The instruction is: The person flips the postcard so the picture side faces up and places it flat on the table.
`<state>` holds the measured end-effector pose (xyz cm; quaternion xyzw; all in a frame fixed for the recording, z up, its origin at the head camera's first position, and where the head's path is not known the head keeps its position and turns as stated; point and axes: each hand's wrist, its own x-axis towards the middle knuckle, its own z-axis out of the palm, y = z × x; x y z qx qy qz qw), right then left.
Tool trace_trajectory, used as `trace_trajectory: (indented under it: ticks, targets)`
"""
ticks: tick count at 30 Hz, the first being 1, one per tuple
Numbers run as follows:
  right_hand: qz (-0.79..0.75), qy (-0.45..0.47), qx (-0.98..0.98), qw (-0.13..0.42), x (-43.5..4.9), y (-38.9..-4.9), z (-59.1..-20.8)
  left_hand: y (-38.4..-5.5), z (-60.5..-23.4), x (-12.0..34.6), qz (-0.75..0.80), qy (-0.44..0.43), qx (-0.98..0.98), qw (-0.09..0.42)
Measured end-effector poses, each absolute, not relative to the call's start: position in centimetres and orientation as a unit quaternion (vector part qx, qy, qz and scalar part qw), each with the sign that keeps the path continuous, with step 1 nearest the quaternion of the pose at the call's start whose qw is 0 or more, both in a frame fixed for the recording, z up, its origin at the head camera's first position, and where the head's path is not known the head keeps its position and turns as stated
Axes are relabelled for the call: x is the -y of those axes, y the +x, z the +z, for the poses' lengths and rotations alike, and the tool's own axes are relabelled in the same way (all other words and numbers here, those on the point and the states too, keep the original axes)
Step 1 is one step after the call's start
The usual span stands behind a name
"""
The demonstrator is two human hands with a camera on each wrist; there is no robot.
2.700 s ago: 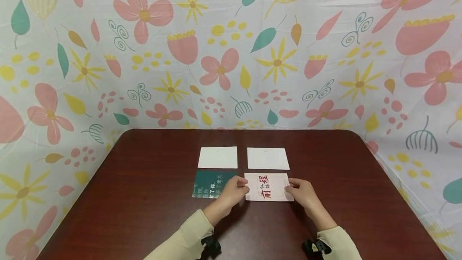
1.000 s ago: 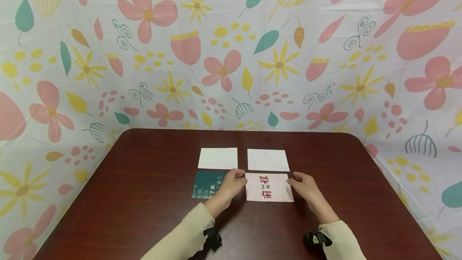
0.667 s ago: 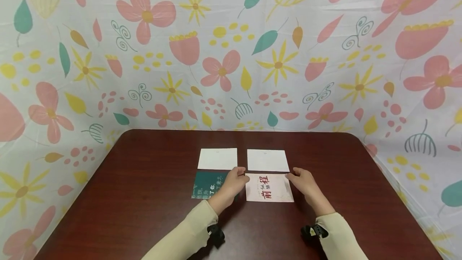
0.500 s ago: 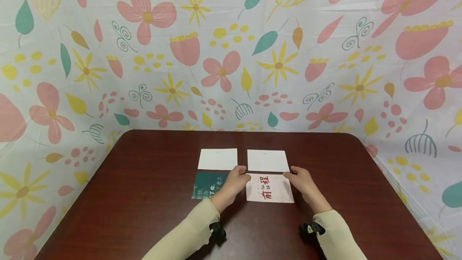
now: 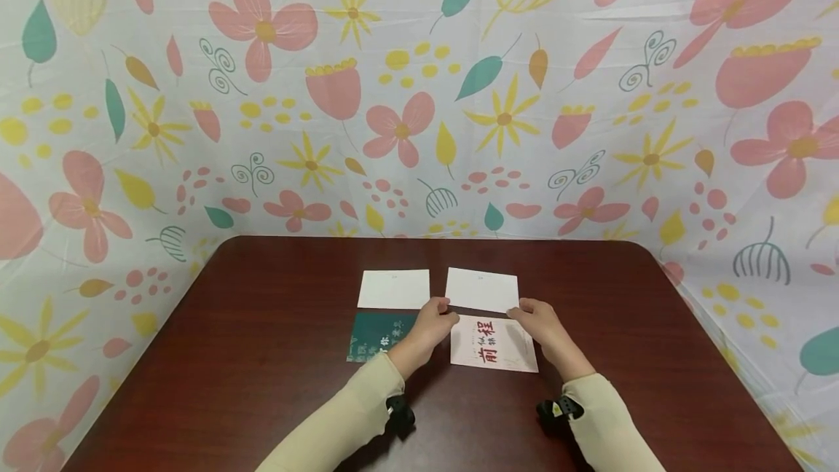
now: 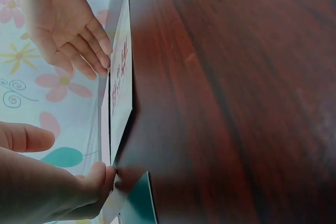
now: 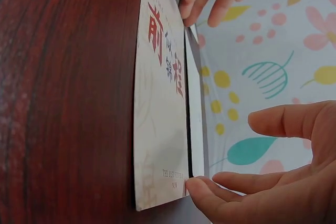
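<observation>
A pale pink card [image 5: 494, 343] with red lettering lies flat at the front right of a group of cards. Just behind it, a white card [image 5: 481, 290] lies slightly turned. My left hand [image 5: 429, 330] is at the pink card's far left corner, fingertips right at its edge and beside the white card. At the far right corner, my right hand [image 5: 542, 326] touches with its fingertips; its thumb [image 7: 278, 120] stands apart in the right wrist view. Neither hand curls round a card. Partly under my left hand in the head view is a dark green card [image 5: 375, 335].
Another white card [image 5: 394, 289] lies at the back left, behind the green one. All the cards are on a dark red-brown wooden table [image 5: 275, 297]. A flower-printed cloth [image 5: 406, 188] hangs behind the table.
Both hands have slid forward from the pink card's sides to its far corners. The pink card has turned slightly and shifted right; the white card behind it has tilted and moved left.
</observation>
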<state>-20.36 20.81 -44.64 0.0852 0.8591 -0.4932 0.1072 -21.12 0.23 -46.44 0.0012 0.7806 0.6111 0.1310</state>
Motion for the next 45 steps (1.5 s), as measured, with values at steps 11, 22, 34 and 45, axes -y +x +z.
trace_trajectory:
  ticks: [11, 22, 34, 45]
  targets:
    - [-0.482, 0.087, -0.867, 0.096, -21.8, -19.6, -44.7, -20.7, -46.1, -0.1, 0.602, 0.015, -0.789, 0.122]
    - [-0.439, 0.089, -0.891, 0.073, -24.6, -17.4, -43.2, -19.2, -45.5, 0.2, 0.602, 0.036, -0.784, 0.15]
    - [-0.456, 0.073, -0.88, 0.111, -24.9, -16.3, -43.7, -18.6, -45.6, 0.0, 0.625, 0.035, -0.763, 0.163]
    - [-0.538, 0.069, -0.831, 0.126, -23.9, -16.8, -44.3, -17.9, -45.9, -0.1, 0.627, 0.026, -0.766, 0.142]
